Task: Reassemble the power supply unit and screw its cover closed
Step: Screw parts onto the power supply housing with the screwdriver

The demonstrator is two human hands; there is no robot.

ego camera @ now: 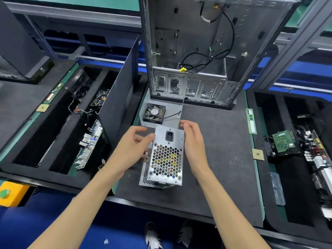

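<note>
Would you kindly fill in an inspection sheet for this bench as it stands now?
Surface: dark mat, marked with pale specks.
Job's things: power supply unit lies on the mat, honeycomb grille and socket facing the camera; a flat cover plate carrying a fan lies apart behind it.
Clutter: memory stick and a small square chip at the mat's right edge.
Grippers: left hand touches the unit's left edge; right hand is at its right edge, fingers loosely curled.
Cables: black leads hang inside the open computer case.
Surroundings: foam trays of boards and parts on both sides.
</note>
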